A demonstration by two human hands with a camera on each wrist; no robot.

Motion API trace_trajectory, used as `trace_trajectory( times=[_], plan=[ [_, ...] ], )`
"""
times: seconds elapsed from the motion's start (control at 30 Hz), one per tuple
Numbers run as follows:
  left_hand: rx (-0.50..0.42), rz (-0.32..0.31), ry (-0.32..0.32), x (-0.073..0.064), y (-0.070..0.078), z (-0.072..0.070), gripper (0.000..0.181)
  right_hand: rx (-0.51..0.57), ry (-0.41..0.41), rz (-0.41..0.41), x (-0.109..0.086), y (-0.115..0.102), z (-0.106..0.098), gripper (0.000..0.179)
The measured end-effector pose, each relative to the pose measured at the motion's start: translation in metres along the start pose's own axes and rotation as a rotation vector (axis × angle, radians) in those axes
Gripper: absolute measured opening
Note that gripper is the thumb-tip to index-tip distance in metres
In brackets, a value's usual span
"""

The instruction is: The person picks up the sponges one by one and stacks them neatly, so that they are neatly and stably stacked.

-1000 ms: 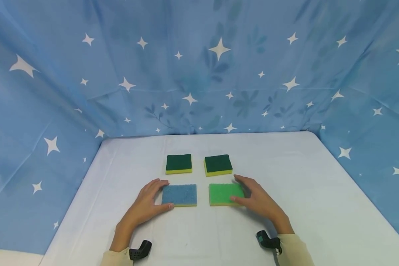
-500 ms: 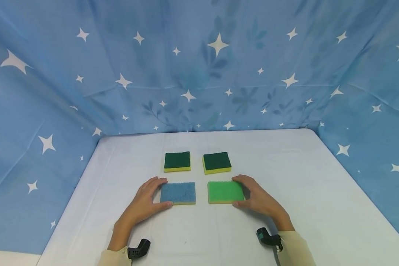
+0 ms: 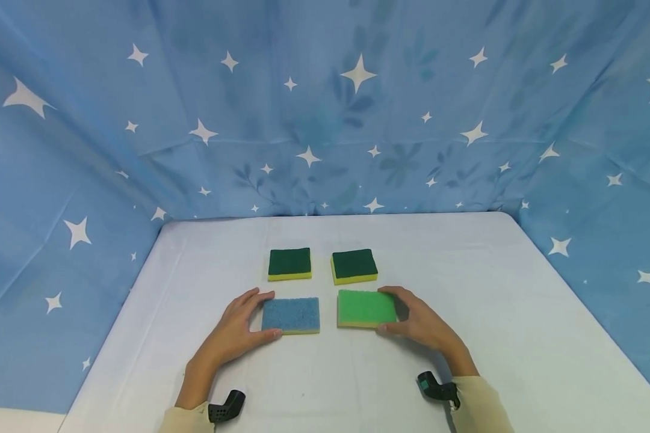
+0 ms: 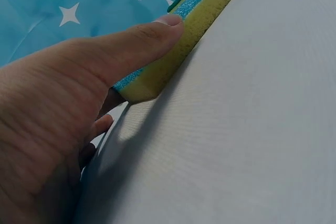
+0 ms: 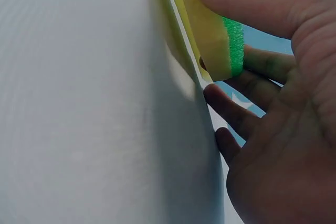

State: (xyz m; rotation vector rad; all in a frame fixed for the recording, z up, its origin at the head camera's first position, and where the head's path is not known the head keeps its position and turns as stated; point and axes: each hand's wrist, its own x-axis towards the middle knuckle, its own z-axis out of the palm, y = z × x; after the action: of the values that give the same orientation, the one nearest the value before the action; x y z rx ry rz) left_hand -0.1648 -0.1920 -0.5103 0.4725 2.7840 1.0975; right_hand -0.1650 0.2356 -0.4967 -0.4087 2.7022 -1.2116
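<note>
A blue-topped sponge (image 3: pixel 290 315) with a yellow base lies on the white table. My left hand (image 3: pixel 237 331) spans its left end, the thumb against the near side and the fingertips at the far side. In the left wrist view the thumb presses the yellow side of this sponge (image 4: pixel 184 43). My right hand (image 3: pixel 419 322) pinches the right end of a bright green-topped sponge (image 3: pixel 365 308) between thumb and fingers. In the right wrist view the green sponge (image 5: pixel 210 35) sits slightly above the cloth, with a gap under it.
Behind these two lie a dark green sponge (image 3: pixel 289 262) on the left and another dark green sponge (image 3: pixel 354 264) on the right, both with yellow bases. A blue curtain (image 3: pixel 325 108) with white stars surrounds the white table (image 3: pixel 325 385).
My right thumb has moved onto the near edge of the green sponge, and that sponge has risen a little off the table. The left hand and blue sponge stay much the same.
</note>
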Motion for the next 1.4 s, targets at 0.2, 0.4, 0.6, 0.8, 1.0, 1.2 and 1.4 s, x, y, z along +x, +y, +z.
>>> trace_trajectory(
  times=[0.2,0.4,0.6,0.8,1.0,1.2,1.4],
  plan=[
    [-0.002,0.004,-0.004,-0.002,0.000,-0.003,0.085,0.002,0.024,-0.001,0.003,-0.006,0.001,0.081],
    [0.012,0.015,-0.019,-0.002,-0.001,-0.004,0.088,0.019,0.030,-0.017,0.009,-0.014,0.002,0.079],
    [0.015,0.013,-0.024,-0.001,-0.002,-0.002,0.090,0.031,0.024,-0.011,0.015,-0.022,0.004,0.080],
    [0.011,-0.015,-0.025,-0.001,-0.001,-0.001,0.091,0.066,0.007,-0.030,0.023,-0.034,0.007,0.078],
    [0.015,-0.014,-0.018,0.000,-0.003,0.000,0.091,0.083,-0.003,-0.051,0.035,-0.048,0.014,0.078],
    [0.007,-0.007,-0.023,0.001,-0.003,0.002,0.089,0.083,-0.016,-0.059,0.046,-0.061,0.020,0.077],
    [0.013,-0.016,-0.023,0.001,-0.001,0.001,0.090,0.099,-0.034,-0.087,0.052,-0.070,0.027,0.077]
  ],
)
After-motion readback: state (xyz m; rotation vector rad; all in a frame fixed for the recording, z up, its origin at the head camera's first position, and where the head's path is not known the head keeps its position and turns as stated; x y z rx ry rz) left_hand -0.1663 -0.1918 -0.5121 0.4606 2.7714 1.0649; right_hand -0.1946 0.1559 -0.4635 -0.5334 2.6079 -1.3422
